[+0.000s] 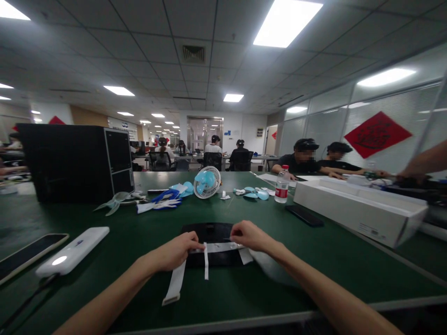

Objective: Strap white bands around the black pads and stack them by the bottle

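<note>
A flat black panel (223, 258) lies on the table in front of me. Across it runs a shiny translucent strip (223, 247), perhaps tape. My left hand (181, 250) is closed at the strip's left end, index fingertip pressed down near a narrow white strip (206, 265) that hangs toward me. Whether its curled fingers hold anything is hidden. At the other end my right hand (250, 235) pinches the translucent strip between thumb and finger. A white ribbed flat cable (175, 284) comes out below my left hand, and a small white piece (246, 256) sticks out at the panel's right.
A phone (30, 255) and a white power bank (73, 251) lie left. Behind are a black computer case (75, 163), blue-white gloves (160, 201), a small fan (206, 182), a bottle (281, 186), a black phone (304, 216) and a white box (349, 211). People sit beyond.
</note>
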Demonstrator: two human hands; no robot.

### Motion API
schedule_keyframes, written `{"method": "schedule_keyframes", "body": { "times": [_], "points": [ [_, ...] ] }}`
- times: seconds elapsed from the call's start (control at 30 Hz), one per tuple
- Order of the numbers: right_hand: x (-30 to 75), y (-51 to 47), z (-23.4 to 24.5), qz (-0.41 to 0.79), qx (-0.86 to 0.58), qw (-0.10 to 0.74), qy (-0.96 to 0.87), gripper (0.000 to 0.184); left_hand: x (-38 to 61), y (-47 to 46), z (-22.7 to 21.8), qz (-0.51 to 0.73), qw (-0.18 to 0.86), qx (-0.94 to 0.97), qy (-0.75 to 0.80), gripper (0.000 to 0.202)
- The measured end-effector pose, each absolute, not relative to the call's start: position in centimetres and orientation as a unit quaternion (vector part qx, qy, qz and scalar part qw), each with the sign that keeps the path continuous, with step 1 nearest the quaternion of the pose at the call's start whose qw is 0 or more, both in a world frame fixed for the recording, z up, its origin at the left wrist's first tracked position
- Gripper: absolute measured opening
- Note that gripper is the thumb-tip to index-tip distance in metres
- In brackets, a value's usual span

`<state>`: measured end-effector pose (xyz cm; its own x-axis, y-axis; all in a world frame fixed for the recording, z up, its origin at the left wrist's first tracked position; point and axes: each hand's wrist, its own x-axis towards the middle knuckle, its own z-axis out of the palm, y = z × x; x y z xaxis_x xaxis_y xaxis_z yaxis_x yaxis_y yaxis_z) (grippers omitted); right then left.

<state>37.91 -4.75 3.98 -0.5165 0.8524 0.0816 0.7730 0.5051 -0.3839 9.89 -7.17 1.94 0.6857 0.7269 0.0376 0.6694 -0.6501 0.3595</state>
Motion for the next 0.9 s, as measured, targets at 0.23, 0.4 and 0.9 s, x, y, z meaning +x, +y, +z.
{"method": "schedule_keyframes", "body": {
  "times": [0.23,0.4,0.9],
  "points": [
    [33.6,-7.3,2.4,0.081,-0.283,0.137,-0.946,0.041,10.0,-7.0,1.9,0.098,0.163,0.905,0.381,0.058],
    [32.5,-7.5,1.9,0.029,-0.296,0.112,-0.948,0.042,10.0,-6.5,1.2,0.111,0.157,0.905,0.38,0.058],
    [33.6,-9.9,1.1,-0.05,-0.224,0.1,-0.968,0.038,10.0,-6.5,1.1,0.108,0.143,0.909,0.377,0.054]
  ]
}}
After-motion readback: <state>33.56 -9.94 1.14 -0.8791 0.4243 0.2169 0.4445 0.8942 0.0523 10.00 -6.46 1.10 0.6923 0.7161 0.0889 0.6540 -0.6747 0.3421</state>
